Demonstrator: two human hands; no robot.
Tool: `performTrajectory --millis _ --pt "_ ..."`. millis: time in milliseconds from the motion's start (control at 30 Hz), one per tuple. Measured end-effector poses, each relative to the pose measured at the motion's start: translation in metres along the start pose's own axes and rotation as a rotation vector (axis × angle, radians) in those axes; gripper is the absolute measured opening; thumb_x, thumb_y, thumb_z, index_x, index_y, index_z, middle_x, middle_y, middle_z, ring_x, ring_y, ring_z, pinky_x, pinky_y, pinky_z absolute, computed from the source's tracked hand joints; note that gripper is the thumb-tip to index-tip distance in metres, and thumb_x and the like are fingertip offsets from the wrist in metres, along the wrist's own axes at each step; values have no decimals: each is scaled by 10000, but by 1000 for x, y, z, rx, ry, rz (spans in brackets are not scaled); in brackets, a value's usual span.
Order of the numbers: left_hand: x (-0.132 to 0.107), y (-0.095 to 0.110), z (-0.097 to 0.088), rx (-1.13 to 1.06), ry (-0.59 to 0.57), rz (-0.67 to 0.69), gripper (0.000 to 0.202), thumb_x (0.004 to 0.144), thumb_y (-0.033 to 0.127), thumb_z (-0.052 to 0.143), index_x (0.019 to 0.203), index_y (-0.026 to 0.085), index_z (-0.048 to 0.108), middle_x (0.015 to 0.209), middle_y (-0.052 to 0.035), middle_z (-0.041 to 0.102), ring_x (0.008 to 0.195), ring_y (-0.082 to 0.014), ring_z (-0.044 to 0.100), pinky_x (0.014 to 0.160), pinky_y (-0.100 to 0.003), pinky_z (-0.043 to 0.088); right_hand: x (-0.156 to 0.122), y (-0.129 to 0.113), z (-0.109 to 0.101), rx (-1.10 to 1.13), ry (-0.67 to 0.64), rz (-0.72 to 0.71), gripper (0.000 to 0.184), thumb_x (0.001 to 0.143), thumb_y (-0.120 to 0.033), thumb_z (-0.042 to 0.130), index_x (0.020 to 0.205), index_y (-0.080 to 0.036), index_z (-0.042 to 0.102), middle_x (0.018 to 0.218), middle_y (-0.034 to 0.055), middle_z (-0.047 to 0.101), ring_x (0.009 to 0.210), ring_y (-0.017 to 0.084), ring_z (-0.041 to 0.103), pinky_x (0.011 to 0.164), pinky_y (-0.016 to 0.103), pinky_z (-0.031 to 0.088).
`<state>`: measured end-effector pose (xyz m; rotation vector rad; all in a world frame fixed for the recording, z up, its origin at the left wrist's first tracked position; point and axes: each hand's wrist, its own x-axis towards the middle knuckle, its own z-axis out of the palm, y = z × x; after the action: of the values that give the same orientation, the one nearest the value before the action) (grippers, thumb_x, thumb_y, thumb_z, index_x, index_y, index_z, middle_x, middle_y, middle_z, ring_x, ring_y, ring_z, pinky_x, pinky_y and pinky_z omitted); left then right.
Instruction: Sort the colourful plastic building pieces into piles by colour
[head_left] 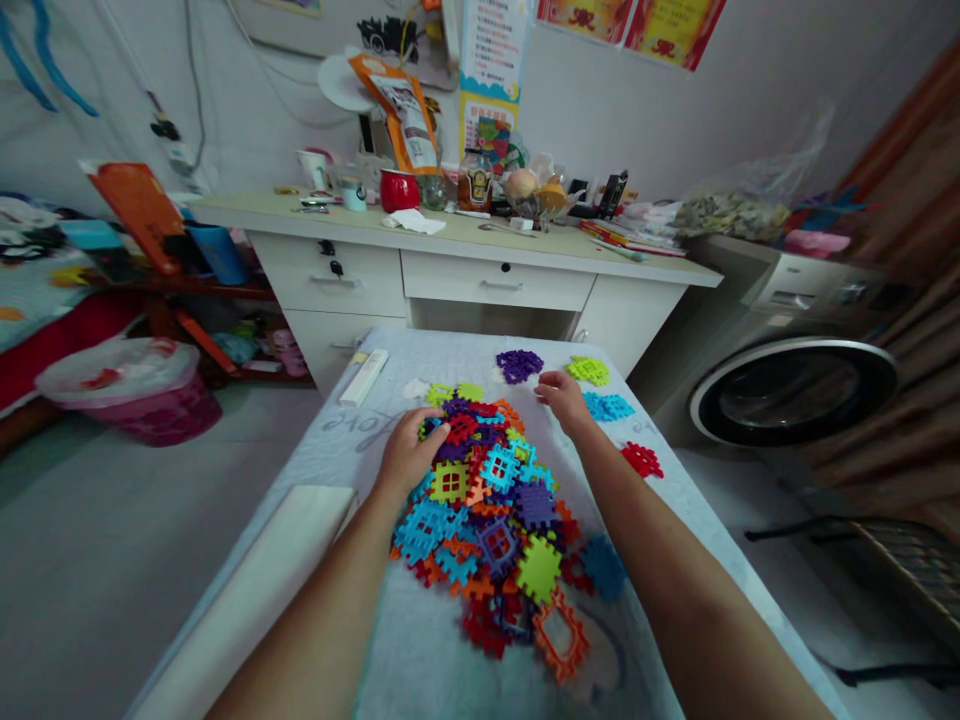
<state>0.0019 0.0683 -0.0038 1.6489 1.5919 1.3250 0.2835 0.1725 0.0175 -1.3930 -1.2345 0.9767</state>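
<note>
A heap of plastic interlocking blocks in blue, purple, green, orange and red lies on the cloth-covered table. My left hand is at the heap's far left edge, thumb and fingers apart over the blocks there; part of what lies under the fingers is hidden. Beyond the heap, my right hand is just beside a small pile of purple blocks, its fingers loosely bent and apart, with nothing visible in them. Small piles of green blocks, light blue blocks and red blocks line the right side.
A white box lies at the table's far left, and a long white object along its left edge. Behind stands a cluttered white desk. A washing machine is at right, a pink bin at left.
</note>
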Motion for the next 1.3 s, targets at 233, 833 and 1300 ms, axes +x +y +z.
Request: performTrajectory --millis 233,833,1300 --pt "-1 -1 1 14 7 -10 313 786 423 583 999 217 684 1110 -62 686 1095 -245 612 1047 -412 424 -68 -24 -29 -279 -420 -61 206 745 -313 657 898 -174 644 753 7 640 672 136 574 612 261 451" --pt "-1 -5 2 47 -8 -13 351 794 445 573 1031 209 680 1141 -80 673 1117 -261 602 1041 -430 426 -98 -19 -29 195 -420 13 367 600 -409 824 765 -195 576 577 -62 546 497 84 480 496 227 373" --pt "1 -9 3 55 -7 4 355 800 456 568 1036 216 681 1127 -71 677 1108 -253 601 1047 -415 418 -59 -1 -99 -127 353 -95 197 635 -334 615 757 -208 523 618 -30 553 557 154 591 494 258 465"
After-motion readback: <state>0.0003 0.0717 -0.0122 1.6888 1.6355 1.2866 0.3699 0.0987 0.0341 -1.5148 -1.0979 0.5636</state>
